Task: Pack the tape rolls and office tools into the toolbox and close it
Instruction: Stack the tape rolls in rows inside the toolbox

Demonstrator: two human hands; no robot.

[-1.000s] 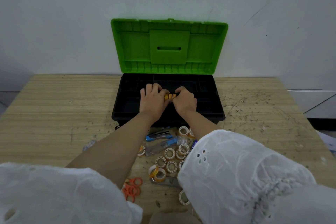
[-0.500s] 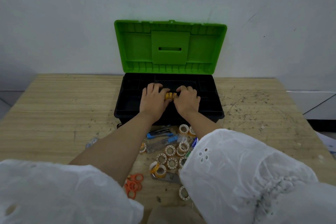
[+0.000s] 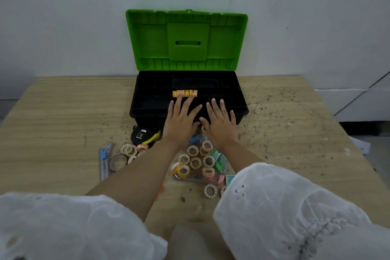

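Though only just under way, reads as the tape-roll stage of packing. Finds one short row of orange tape rolls (image 3: 185,93) standing on edge, side by side, near the middle of the black toolbox (image 3: 135,112), on a ledge or tray too dark to make out, with the green lid (image 3: 185,40) swung up against the far wall. Shows the left hand (image 3: 179,120) and the right hand (image 3: 219,124) palm-down over the near rim of the box, close beside each other, with fingers (image 3: 213,105) straight and spread, gripping nothing. Puts the left fingertips at the near edge of the orange row, but cannot tell whether touching it or just short. Suggests the step in hand is settling that row in place. Leaves nearly everything else outside the box: a scatter of small pale tape rolls (image 3: 195,162) on the surface (image 3: 52,112) just near of the box and under the forearms, a few more rolls left of the left arm, a black and yellow tape measure (image 3: 144,134) just beside the box's near wall, two blue-grey utility knives (image 3: 104,158) at the left end of the pile, plus small green and pink items too blurred to name. Calls next for bringing both hands back to the near pile, gathering several rolls at once, turning them on edge and lining them up in a free compartment beside the orange row. Needs a snug pinch from both ends to stop rolls tipping or rolling away. Keeps the longer tools for the wider compartments, and lid closing for last.
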